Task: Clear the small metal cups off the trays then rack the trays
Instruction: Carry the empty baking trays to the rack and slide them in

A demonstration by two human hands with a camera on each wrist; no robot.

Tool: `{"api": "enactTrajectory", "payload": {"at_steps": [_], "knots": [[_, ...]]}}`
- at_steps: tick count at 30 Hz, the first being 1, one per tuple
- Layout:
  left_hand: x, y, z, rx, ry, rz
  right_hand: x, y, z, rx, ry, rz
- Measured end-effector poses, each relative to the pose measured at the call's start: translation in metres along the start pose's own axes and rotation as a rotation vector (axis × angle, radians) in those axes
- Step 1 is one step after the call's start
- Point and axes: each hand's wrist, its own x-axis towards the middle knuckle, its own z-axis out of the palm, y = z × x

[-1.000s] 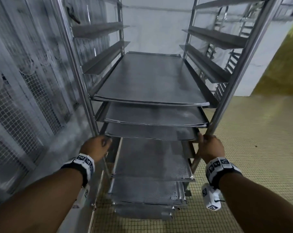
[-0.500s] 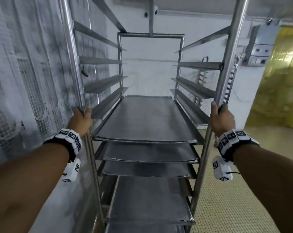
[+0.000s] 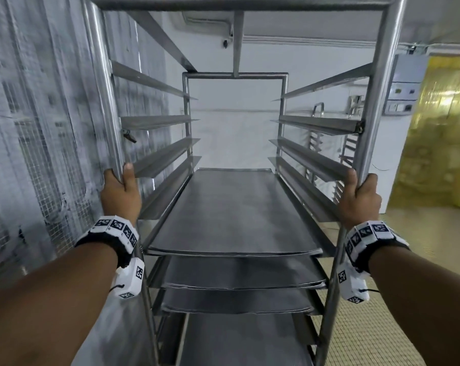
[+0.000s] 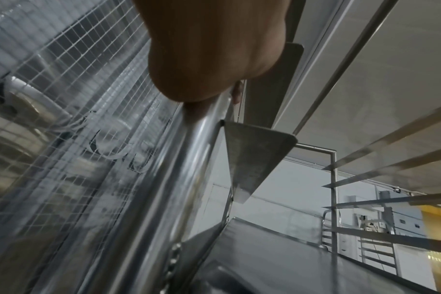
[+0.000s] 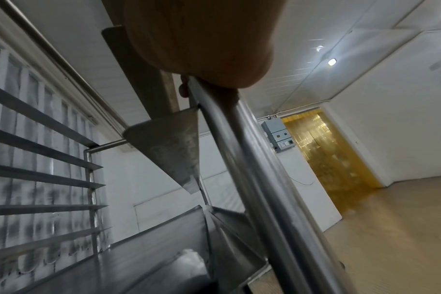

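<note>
Trays of dull grey metal sit stacked on the slide rails of a tall steel rack, filling its lower levels; the top tray lies flat and bare at about the height of the person's wrists, with at least three more beneath it. The rails above it hold nothing.

A person stands at the near end of the rack with both arms stretched forward. The left hand is wrapped around the rack's near left upright post, thumb up along the tube. The right hand grips the near right upright post at about the same height, thumb likewise pointing up. Each wrist carries a white band with black square markers and a small white camera block hanging below.

To the left of the rack, close alongside it, runs a wire mesh panel, blurred in these views, so what lies behind it cannot be made out. Beyond the rack is a white wall. To the right, a yellow strip curtain covers a doorway, beside a grey wall box. The floor is pale tile.
</note>
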Motion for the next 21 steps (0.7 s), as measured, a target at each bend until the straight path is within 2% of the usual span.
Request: {"api": "enactTrajectory", "payload": {"at_steps": [4, 10, 21], "knots": [[-0.001, 0.001, -0.001, -0.006, 0.006, 0.01, -0.005, -0.001, 0.0, 0.015, 0.001, 0.048], [-0.013, 0.013, -0.003, -0.031, 0.025, 0.017, 0.003, 0.006, -0.002, 0.044, 0.007, 0.015], [-0.076, 0.054, -0.011, 0.019, 0.123, 0.038, 0.027, 0.036, -0.042, 0.106, -0.038, -0.03]]}}
